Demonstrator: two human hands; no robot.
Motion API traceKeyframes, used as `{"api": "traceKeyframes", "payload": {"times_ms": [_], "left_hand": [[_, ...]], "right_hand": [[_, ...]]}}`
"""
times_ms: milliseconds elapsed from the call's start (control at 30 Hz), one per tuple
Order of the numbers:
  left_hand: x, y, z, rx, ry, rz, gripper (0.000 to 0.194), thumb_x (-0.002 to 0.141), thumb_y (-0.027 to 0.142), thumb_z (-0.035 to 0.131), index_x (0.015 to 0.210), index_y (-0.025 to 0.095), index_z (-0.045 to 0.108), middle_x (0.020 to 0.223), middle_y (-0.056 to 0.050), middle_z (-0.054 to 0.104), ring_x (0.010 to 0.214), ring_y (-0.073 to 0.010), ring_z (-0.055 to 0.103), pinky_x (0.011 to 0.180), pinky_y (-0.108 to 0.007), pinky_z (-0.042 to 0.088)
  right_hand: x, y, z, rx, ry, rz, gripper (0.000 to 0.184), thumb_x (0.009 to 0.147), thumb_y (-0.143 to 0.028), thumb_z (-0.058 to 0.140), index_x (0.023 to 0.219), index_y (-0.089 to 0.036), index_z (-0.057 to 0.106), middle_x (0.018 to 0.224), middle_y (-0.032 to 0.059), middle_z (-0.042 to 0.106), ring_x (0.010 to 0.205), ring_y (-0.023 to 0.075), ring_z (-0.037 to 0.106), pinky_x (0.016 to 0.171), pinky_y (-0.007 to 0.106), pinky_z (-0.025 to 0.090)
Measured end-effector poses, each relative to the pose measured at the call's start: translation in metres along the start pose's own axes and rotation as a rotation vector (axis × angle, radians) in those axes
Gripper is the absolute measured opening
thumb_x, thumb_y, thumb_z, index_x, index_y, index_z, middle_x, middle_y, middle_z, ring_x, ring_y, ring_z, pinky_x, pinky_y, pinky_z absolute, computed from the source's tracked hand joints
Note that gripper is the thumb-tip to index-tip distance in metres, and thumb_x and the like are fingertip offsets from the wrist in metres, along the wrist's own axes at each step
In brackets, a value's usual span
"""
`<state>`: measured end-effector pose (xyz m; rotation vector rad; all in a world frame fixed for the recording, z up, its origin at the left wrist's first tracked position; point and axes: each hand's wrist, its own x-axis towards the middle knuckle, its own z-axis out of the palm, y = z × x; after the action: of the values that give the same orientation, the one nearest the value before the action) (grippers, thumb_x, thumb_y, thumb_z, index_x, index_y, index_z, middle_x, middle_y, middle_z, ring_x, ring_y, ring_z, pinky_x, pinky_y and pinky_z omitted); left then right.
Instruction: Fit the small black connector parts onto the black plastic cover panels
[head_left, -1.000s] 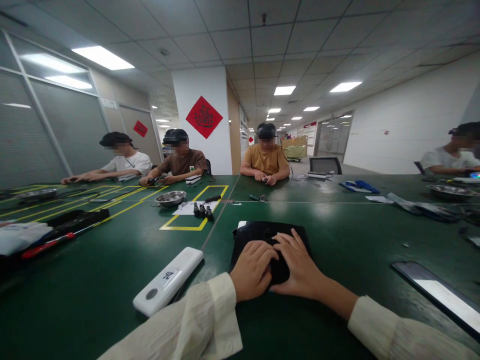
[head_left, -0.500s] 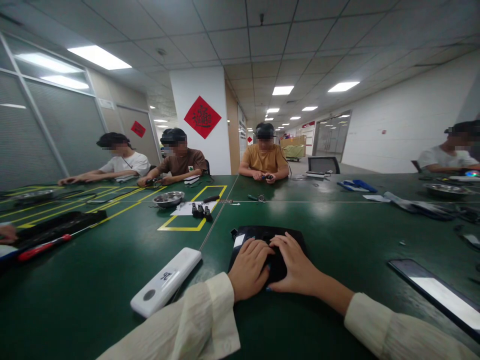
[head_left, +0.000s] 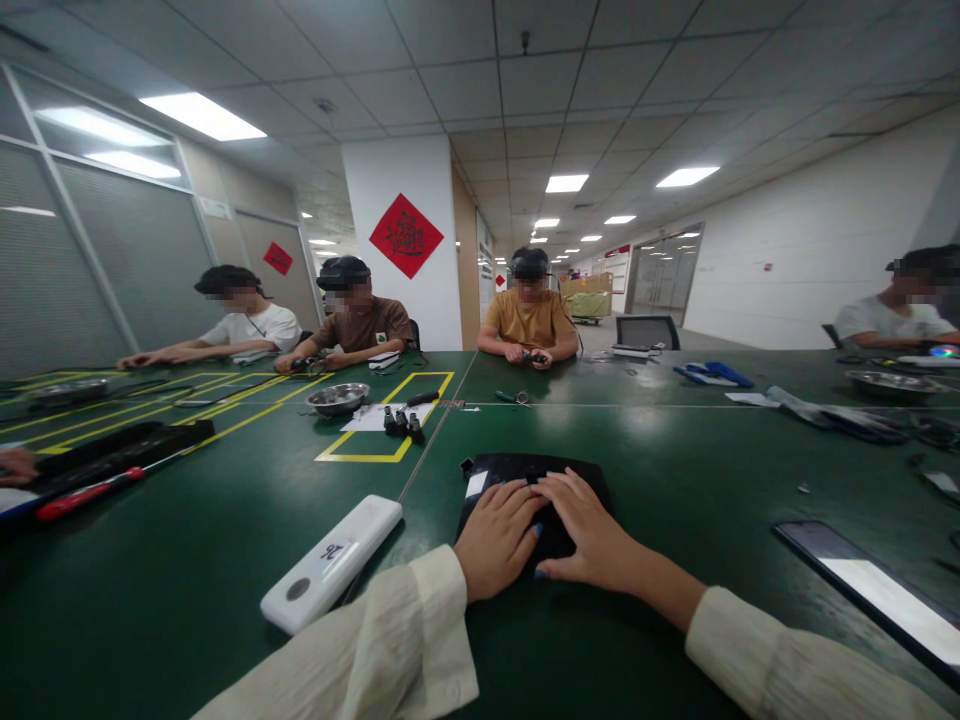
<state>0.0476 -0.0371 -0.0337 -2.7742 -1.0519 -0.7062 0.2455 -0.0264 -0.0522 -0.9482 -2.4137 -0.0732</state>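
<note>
A flat black plastic casing (head_left: 553, 535), with a white label (head_left: 476, 484) near its far left corner, lies on the green table in front of me. On its left half rests my left hand (head_left: 495, 540), fingers stretched forward and thumb apart. My right hand (head_left: 596, 530) lies over the right half, its thumb spread away from the fingers. The fingertips of both hands meet near the casing's middle. What lies under them is hidden. Neither hand is wrapped round anything I can see.
Left of the casing lies a white power bank (head_left: 334, 563) marked 26; to the right, a phone (head_left: 874, 590). Farther off are a metal bowl (head_left: 337, 398), black cylindrical parts (head_left: 403, 424) and pliers (head_left: 514, 398). A red screwdriver (head_left: 90, 495) is at left. Several people sit around the table.
My left fingers have straightened and flattened on the casing; my right fingers have come lower, toward them. The casing shifted slightly nearer. At the far left, another person's hand has appeared.
</note>
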Motion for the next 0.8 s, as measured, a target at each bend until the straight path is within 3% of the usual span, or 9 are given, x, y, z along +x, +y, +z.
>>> {"api": "traceKeyframes", "payload": {"times_ms": [233,800], "left_hand": [[0.0003,-0.0001,0.0008,0.024,-0.022,0.001,0.041,0.089,0.023,0.045,0.129,0.021,0.047,0.132,-0.005,0.053,0.126,-0.0223,0.04,0.108,-0.044,0.031],[-0.003,-0.0012,-0.0009,0.026,-0.06,0.035,0.063,0.081,0.05,0.054,0.135,0.019,0.042,0.14,-0.011,0.045,0.133,-0.0284,0.034,0.109,-0.049,0.028]], "right_hand": [[0.0002,-0.0049,-0.0023,-0.033,0.013,0.003,0.068,0.08,-0.055,0.054,0.132,-0.013,0.042,0.131,0.0181,0.049,0.128,0.0306,0.039,0.11,0.055,0.024],[0.0,-0.0069,-0.005,-0.046,-0.043,0.046,0.063,0.086,-0.053,0.046,0.134,-0.012,0.042,0.136,0.0168,0.047,0.132,0.03,0.035,0.111,0.054,0.023]]}}
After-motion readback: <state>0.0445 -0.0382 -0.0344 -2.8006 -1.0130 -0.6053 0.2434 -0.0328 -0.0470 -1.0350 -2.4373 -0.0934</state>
